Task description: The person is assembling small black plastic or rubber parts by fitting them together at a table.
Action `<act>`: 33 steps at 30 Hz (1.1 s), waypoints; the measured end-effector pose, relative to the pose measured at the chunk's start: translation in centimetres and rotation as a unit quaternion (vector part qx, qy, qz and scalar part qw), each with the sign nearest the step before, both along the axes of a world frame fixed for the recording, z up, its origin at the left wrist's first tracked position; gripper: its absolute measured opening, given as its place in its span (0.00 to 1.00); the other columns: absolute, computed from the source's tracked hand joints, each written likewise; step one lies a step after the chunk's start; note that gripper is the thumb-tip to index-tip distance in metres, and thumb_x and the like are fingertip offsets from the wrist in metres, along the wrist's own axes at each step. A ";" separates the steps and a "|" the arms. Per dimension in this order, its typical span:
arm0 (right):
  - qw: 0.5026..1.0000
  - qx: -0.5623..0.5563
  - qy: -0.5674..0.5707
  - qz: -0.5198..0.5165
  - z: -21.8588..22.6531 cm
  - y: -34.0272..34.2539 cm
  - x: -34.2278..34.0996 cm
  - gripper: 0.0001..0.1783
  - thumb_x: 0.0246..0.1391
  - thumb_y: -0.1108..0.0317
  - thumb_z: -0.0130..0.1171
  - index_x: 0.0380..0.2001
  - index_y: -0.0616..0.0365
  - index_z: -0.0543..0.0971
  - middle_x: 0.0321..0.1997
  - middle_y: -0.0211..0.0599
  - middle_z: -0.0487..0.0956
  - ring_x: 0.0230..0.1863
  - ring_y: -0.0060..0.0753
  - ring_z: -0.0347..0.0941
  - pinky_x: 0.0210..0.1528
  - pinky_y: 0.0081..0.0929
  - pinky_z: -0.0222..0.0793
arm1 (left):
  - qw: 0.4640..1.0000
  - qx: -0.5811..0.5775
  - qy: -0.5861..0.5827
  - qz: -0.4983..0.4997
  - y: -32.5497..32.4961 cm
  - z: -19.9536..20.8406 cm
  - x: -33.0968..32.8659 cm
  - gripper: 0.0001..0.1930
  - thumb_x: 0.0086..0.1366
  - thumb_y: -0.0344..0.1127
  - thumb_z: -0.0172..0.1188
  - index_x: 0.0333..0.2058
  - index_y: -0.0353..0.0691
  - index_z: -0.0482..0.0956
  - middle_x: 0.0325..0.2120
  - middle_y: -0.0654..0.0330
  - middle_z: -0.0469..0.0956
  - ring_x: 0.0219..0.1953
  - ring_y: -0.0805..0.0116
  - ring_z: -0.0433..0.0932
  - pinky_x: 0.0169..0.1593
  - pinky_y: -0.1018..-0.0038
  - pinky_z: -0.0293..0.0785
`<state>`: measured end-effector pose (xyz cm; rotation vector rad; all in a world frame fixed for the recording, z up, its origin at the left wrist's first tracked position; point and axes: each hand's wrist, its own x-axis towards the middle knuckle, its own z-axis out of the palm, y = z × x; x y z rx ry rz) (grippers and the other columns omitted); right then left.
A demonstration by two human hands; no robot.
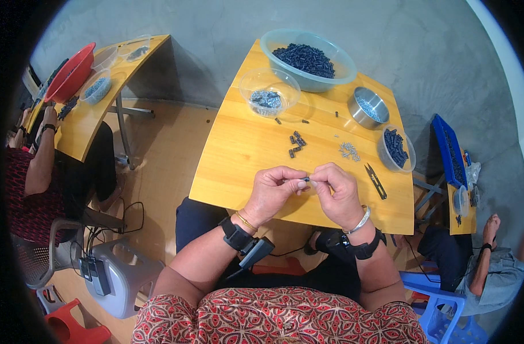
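Above the near part of the yellow wooden table, my left hand pinches a small dark plastic piece between thumb and fingertips. My right hand meets it there, its thumb and finger closed at the end of the piece; whatever lies between them is too small to make out. Just beyond my hands is a loose group of short dark plastic pieces. A scatter of small silvery metal parts lies to their right. Black thread snips rest beside my right hand.
Dark pieces fill a large translucent basin at the back. Nearer stand a clear bowl, a steel bowl of small parts and a plastic tub. Other people sit at a left table and near a blue tray.
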<state>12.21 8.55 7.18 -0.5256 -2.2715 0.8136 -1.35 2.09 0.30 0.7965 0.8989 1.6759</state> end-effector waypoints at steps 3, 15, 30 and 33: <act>0.999 0.034 -0.006 0.025 -0.1 -0.4 -0.1 0.07 0.42 0.86 0.49 0.26 0.63 0.71 0.26 0.40 0.71 0.26 0.34 0.72 0.28 0.24 0.69 | 0.999 0.015 0.012 -0.028 0.0 -0.3 -0.3 0.06 0.55 0.22 0.56 0.33 0.31 0.76 0.28 0.57 0.77 0.29 0.74 0.75 0.35 0.80 0.73; 0.999 0.007 -0.003 -0.052 -0.5 -0.4 0.8 0.07 0.44 0.83 0.51 0.29 0.61 0.72 0.26 0.38 0.72 0.27 0.34 0.73 0.29 0.25 0.68 | 0.986 0.025 -0.151 -0.065 -0.1 -0.2 -0.4 0.05 0.57 0.23 0.55 0.33 0.31 0.75 0.26 0.58 0.75 0.28 0.72 0.75 0.39 0.77 0.76; 0.994 -0.089 -0.049 -0.037 -0.8 3.7 0.8 0.04 0.45 0.79 0.51 0.28 0.64 0.73 0.22 0.41 0.75 0.25 0.30 0.74 0.27 0.22 0.68 | 0.991 -0.027 -0.126 -0.044 -0.4 -0.1 -0.3 0.04 0.56 0.23 0.55 0.31 0.31 0.75 0.25 0.58 0.74 0.26 0.73 0.74 0.37 0.76 0.75; 0.979 -0.013 -0.087 -0.186 0.0 8.6 0.6 0.05 0.46 0.74 0.51 0.27 0.64 0.74 0.20 0.43 0.76 0.24 0.30 0.74 0.27 0.23 0.67 | 0.981 -0.009 -0.181 -0.063 -0.8 0.2 -0.7 0.04 0.57 0.23 0.54 0.32 0.32 0.75 0.25 0.60 0.74 0.26 0.74 0.72 0.39 0.72 0.75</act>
